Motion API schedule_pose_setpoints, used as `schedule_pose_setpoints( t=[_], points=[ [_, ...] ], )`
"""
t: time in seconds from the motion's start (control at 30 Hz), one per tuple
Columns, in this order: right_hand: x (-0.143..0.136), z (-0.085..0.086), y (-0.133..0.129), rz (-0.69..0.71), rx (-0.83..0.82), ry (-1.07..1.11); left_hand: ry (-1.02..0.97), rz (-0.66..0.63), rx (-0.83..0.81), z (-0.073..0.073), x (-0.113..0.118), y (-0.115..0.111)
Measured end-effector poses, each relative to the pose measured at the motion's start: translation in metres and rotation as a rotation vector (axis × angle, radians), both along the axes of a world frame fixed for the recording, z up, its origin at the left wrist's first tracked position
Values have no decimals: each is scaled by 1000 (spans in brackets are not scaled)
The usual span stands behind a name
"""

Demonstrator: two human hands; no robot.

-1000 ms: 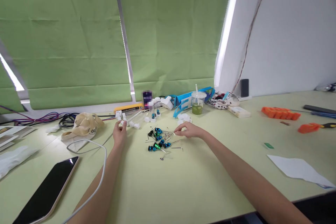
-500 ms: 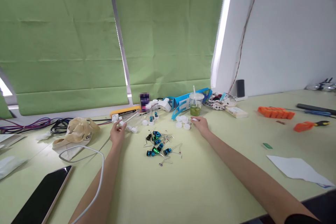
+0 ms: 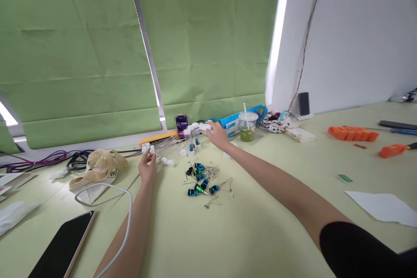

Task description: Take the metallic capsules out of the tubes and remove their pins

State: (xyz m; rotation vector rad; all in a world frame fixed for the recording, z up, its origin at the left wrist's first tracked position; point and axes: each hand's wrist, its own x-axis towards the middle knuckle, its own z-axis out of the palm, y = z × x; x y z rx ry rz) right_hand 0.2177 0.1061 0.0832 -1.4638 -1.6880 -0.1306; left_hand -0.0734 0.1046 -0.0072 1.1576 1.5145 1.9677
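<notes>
My left hand is at the left end of a group of clear tubes with white caps. Its thumb and fingers are apart, close to a white cap. Further back, my right hand has its fingertips closed on a white block, partly hidden by the hand. Between my arms lies a pile of small blue, green and black screwdriver-like parts with thin metal wires. Two upright tubes hold similar blue pieces. White discs are mostly covered by my right wrist.
A plastic cup with green drink and a straw stands right of my right hand, before a blue box. A white cable crosses over my left forearm, by a phone. Orange tool pieces and paper lie right.
My right hand has moved left and back, from the white discs beside the cup to the white block. My left hand stays by the tubes with its fingers more apart. The view has shifted slightly.
</notes>
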Motion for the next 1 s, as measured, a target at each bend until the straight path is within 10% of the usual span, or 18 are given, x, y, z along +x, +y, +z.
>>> schedule_pose_setpoints(
  t=[0.27, 0.57, 0.67, 0.87, 1.0],
  points=[
    [-80, 31, 5, 69, -299, -466, 104, -80, -11, 3, -1, -13],
    [-47, 14, -16, 27, -283, -346, 113, -26, -86, 4, -2, -16],
    [-15, 7, -30, -24, -273, -227, 117, 22, -106, 6, -4, -17],
    [22, -15, -64, 196, -492, 699, 294, 10, -45, 16, 33, -51],
    [10, -33, -91, 290, -687, 806, 816, -331, 265, 23, 75, -94]
  ],
)
